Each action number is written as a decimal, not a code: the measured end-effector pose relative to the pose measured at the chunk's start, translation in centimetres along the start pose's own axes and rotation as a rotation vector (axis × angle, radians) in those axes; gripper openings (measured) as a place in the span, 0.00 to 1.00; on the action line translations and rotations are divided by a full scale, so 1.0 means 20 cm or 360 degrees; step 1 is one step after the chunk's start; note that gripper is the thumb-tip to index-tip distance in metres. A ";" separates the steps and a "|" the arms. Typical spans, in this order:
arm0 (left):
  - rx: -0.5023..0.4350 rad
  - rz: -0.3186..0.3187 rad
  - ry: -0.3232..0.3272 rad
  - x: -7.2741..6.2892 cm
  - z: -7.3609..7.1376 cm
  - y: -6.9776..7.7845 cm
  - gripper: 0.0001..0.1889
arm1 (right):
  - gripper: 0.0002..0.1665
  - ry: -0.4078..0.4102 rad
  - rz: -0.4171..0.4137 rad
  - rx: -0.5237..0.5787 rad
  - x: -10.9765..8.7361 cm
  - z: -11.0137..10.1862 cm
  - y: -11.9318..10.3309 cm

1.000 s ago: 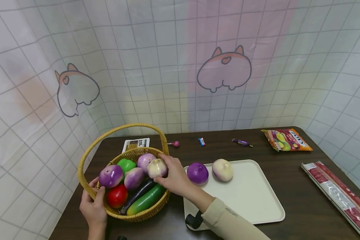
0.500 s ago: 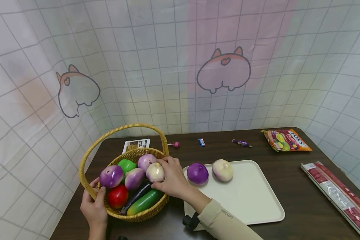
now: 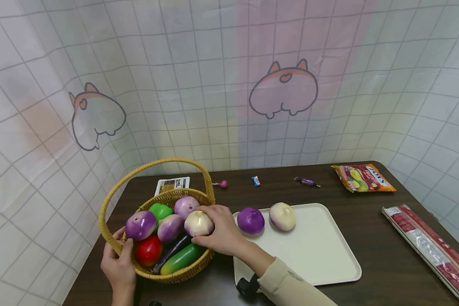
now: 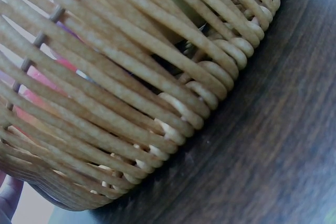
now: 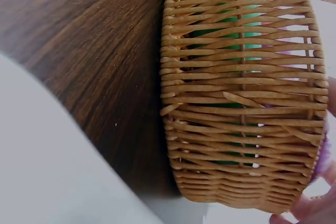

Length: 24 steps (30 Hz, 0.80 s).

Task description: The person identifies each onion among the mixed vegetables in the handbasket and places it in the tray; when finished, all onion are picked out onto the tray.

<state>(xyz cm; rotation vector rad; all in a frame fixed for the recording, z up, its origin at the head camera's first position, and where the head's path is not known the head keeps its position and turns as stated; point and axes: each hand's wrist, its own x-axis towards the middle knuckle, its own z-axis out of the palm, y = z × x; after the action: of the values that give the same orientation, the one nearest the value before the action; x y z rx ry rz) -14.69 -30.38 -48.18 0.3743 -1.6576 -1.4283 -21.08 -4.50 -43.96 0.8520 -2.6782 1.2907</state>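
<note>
A yellow wicker basket point(image 3: 187, 274) stands at the left of the table in the head view, filled with vegetables. My left hand point(image 3: 118, 265) grips its left rim by the foot of the handle. Inside the basket's right side, my right hand point(image 3: 222, 229) holds a white-and-purple onion point(image 3: 198, 223) between thumb and fingers. Around it lie purple round vegetables point(image 3: 170, 228), a green pepper point(image 3: 160, 211), a red tomato point(image 3: 149, 250), a dark long eggplant point(image 3: 173, 254) and a green cucumber point(image 3: 183, 258). Both wrist views mostly show the basket's woven wall point(image 5: 241, 103).
Right of the basket lies a white tray point(image 3: 321, 255) bearing a purple onion point(image 3: 250, 221) and a whitish onion point(image 3: 282, 216). Small candies, a lollipop point(image 3: 223, 184) and a Fox's candy bag point(image 3: 365, 177) lie behind. A long red package point(image 3: 424, 246) is at the right edge.
My right hand and the onion have shifted only slightly within the basket's right side, with the fingers settling differently around it. My left hand stays on the rim.
</note>
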 end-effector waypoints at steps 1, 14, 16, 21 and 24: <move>-0.0001 -0.0001 0.0000 0.00 0.00 0.00 0.08 | 0.43 0.0014 -0.0007 0.0034 -0.01 -0.01 0.00; -0.0052 -0.0011 0.0001 0.00 0.00 0.01 0.10 | 0.52 0.0182 -0.0086 0.0346 -0.16 -0.14 0.05; -0.0067 -0.0017 0.0002 0.00 0.00 0.00 0.09 | 0.53 0.0208 -0.0076 0.0340 -0.19 -0.17 0.07; -0.0069 -0.0041 0.0000 0.00 0.00 0.00 0.08 | 0.49 0.0259 -0.0074 0.0301 -0.28 -0.22 0.14; -0.0062 -0.0046 -0.0001 0.00 0.00 0.01 0.08 | 0.47 0.0287 -0.0082 0.0252 -0.33 -0.25 0.18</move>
<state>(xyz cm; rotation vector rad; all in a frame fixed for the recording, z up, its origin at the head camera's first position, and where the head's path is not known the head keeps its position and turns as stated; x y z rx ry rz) -14.65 -30.31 -48.06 0.3770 -1.6281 -1.4797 -18.13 4.04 -45.02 0.7726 -2.4276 1.5054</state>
